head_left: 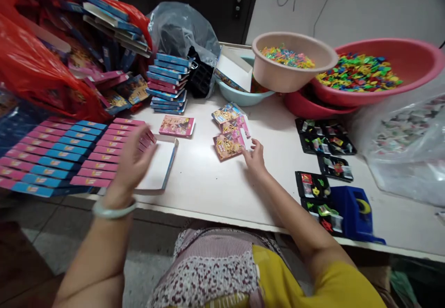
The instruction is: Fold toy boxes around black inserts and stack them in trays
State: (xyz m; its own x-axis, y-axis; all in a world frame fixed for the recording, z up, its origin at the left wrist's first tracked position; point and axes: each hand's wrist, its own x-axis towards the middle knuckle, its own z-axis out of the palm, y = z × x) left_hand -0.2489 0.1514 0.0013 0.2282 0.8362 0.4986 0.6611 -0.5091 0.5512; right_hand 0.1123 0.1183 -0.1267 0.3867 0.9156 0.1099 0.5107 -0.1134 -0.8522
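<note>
My left hand [134,162], a pale bangle at its wrist, is over a shallow white-lined display tray [158,166] beside pink boxes [100,162] standing in a row. Its thumb and fingers are apart, with pink box edges showing between them; no held box can be made out. My right hand [255,159] has its fingers apart and slightly curled, thumb at the end of a small pink cartoon box [227,145] on the table. That box overlaps other small boxes [227,113] behind it. Another pink box [177,125] lies flat behind the tray.
A filled tray of pink and blue boxes [52,155] stands left, below a red bag [79,94] of boxes. Behind are stacked blue boxes [168,83] and basins [295,76] of colourful pieces. Right are black trays [335,166] and a blue tape dispenser [352,213].
</note>
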